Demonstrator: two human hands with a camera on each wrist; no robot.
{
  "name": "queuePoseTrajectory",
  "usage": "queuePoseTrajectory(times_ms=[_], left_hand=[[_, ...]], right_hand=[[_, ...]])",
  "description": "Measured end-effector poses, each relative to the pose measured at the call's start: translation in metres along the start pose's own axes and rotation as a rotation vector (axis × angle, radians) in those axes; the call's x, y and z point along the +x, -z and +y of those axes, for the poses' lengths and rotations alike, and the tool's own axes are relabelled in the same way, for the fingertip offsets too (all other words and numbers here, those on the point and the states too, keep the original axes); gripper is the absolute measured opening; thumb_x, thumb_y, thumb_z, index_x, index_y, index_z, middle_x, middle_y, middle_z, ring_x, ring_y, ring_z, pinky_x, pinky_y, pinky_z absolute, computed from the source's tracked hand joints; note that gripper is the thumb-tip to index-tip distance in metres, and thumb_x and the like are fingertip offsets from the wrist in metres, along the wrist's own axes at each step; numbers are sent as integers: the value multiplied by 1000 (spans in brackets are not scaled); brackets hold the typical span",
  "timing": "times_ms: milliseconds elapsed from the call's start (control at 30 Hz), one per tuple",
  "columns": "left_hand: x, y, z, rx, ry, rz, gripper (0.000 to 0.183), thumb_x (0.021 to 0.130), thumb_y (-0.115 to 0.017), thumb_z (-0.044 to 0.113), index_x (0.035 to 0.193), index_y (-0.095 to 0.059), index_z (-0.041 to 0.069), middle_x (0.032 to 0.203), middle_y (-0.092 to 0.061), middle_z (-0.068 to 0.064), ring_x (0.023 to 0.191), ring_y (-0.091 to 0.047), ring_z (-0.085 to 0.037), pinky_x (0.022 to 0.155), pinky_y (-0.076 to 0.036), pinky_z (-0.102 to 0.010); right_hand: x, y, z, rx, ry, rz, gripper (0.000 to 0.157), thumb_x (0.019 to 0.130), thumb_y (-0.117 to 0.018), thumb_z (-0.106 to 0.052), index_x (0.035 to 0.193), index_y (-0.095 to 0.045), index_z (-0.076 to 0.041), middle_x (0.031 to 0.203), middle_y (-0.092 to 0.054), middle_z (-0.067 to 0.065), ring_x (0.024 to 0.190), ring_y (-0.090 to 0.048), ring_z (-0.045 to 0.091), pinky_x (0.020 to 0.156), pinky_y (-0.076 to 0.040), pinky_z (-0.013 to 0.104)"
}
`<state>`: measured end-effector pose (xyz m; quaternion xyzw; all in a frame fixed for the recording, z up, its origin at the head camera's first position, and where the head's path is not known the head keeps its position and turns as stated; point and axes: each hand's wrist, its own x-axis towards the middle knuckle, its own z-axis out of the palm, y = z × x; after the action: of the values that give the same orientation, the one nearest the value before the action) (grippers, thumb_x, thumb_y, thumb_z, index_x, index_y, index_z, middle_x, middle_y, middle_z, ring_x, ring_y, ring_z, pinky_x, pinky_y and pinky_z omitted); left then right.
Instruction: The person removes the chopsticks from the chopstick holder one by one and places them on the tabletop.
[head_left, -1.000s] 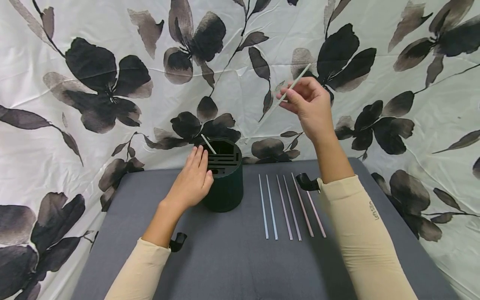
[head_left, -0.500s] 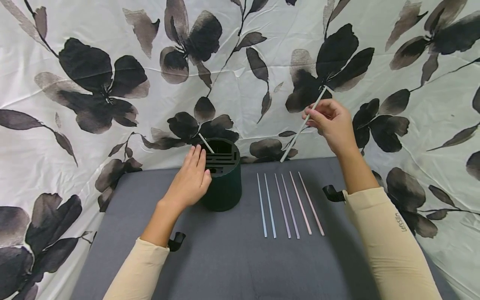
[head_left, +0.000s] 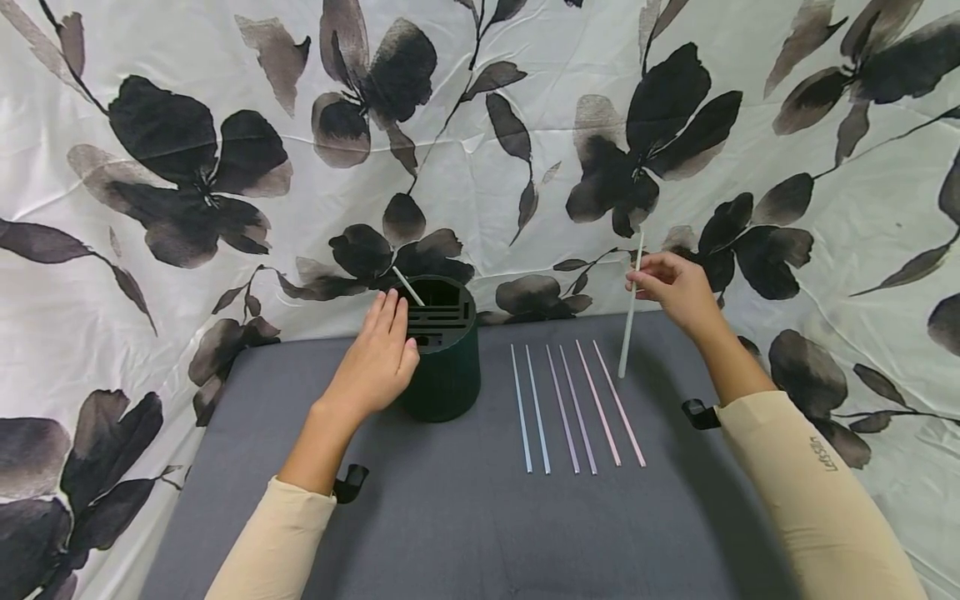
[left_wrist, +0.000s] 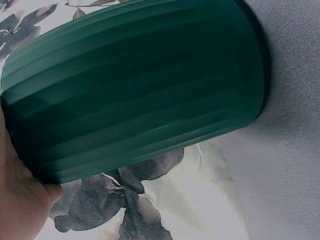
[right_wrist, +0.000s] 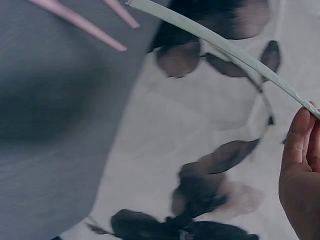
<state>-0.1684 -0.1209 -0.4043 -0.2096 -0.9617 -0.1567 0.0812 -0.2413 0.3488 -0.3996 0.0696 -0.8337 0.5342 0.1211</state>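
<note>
My left hand [head_left: 371, 358] rests against the left side of a dark green ribbed utensil holder [head_left: 446, 379], fingers straight along its rim. In the left wrist view its thumb [left_wrist: 52, 194] lies near the top edge of the holder. A pale chopstick [head_left: 408, 286] leans out of the back opening. On the right, my right hand [head_left: 678, 292] pinches a pale green chopstick [head_left: 628, 325] between thumb and fingertips. That chopstick hangs nearly upright, its lower end close to the far ends of the pink chopsticks [head_left: 619, 404].
Left of the pink pair lie purple chopsticks [head_left: 568, 410] and blue chopsticks [head_left: 528, 410], side by side on the grey table [head_left: 480, 533]. Slots cover the front part of the holder's top. A floral cloth [head_left: 480, 183] hangs behind the table.
My right hand has moved down and to the right with the pale green chopstick, which has swung from slanted to nearly upright. The left hand keeps its place on the holder.
</note>
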Motion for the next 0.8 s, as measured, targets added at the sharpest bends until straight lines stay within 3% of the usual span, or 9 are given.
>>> queuePoseTrajectory(times_ms=[200, 400, 567, 800], left_hand=[[-1, 3, -1, -5, -7, -4, 67, 108, -31, 31, 163, -18, -5, 173, -8, -21, 161, -3, -38, 130, -12, -53], [-2, 4, -1, -7, -8, -5, 67, 107, -31, 30, 162, -19, -5, 173, -8, -21, 161, -4, -39, 130, -12, -53], [-2, 4, -2, -6, -6, -7, 66, 107, -32, 30, 162, -19, -5, 173, -7, -20, 161, -2, -37, 130, -12, -53], [-2, 4, 0, -7, -7, -3, 67, 107, -32, 30, 162, -20, -5, 173, -9, -21, 161, -2, -37, 130, -12, -53]], right_hand=[[-10, 3, 28, -98, -53, -24, 28, 99, -71, -16, 119, -66, 2, 98, -78, -3, 81, -71, -2, 73, -62, 22], [-17, 3, 58, -74, -108, -104, 32, 99, -69, -11, 123, -62, 9, 95, -77, -1, 80, -72, -1, 71, -61, 20], [-23, 2, 81, -48, -169, -174, 35, 100, -66, -7, 127, -58, 15, 101, -76, 16, 79, -72, 1, 73, -63, 24], [-36, -4, 103, -18, -272, -239, 37, 101, -62, -2, 129, -53, 20, 94, -76, 3, 78, -72, 4, 72, -62, 23]])
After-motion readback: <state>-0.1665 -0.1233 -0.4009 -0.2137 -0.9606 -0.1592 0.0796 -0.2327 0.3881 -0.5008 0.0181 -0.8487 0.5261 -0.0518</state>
